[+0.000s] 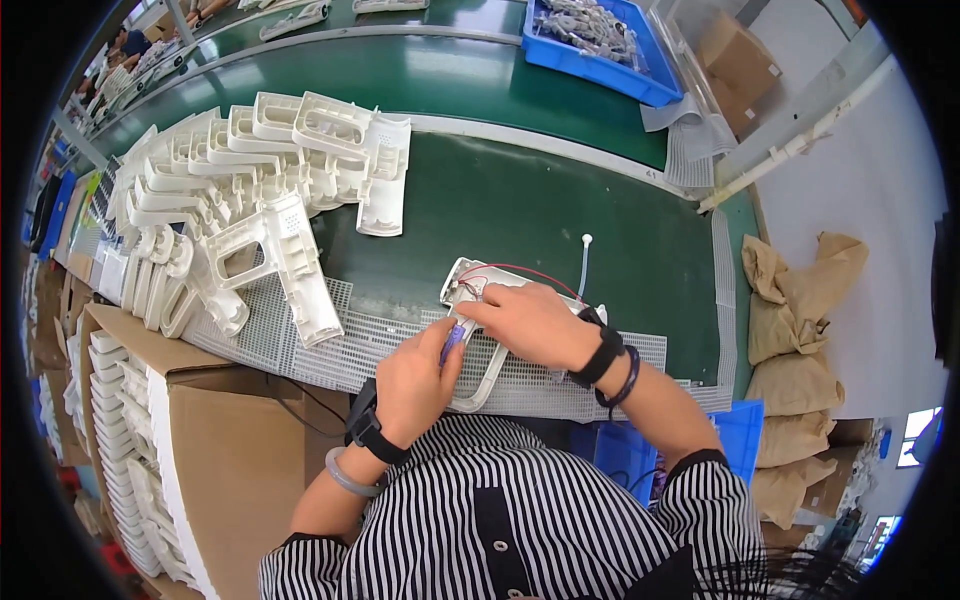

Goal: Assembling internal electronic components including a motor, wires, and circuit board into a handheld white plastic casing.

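I see a factory assembly line: a long green bench (480, 190), stacked white plastic housings (290, 160), a blue parts bin (592, 76), and possibly a co-worker (132, 42), blurred far off.

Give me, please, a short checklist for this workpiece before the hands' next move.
1. Left hand holding the purple tool: ok.
2. Right hand at the white housing: ok.
3. Purple tool's tip visible: not ok, hidden at the fingers.
4. Red wire within the housing's outline: not ok, it bows past the far edge.
5. Wire ends firmly attached: cannot tell.
6. Stacked white parts apart from the workpiece: ok.
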The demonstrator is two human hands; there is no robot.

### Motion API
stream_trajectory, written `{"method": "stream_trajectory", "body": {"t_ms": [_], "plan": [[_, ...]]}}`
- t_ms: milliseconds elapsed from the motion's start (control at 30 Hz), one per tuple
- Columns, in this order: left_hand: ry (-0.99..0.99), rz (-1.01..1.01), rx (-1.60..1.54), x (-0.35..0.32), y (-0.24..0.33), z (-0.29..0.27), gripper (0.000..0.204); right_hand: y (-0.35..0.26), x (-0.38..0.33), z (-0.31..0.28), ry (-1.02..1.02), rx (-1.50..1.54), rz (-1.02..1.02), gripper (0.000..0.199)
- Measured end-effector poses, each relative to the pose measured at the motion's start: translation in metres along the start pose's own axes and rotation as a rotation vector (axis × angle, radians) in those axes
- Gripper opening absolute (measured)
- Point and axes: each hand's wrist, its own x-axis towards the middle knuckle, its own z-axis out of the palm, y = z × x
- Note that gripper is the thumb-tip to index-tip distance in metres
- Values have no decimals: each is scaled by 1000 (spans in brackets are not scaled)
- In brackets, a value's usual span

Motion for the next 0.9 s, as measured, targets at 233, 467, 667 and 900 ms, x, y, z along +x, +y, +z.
{"method": "stream_trajectory", "body": {"t_ms": [233,467,667,900], "plan": [[77,125,226,-5,-4,3,26,16,11,6,-124,13,33,16],[108,219,426,-12,-9,12,26,14,17,11,-146,-38,61,17],[44,307,456,-15,-22,13,44,17,21,16,-89,-71,59,16],[-32,366,538,-17,-23,14,51,2,25,16,-73,-147,127,8]]}}
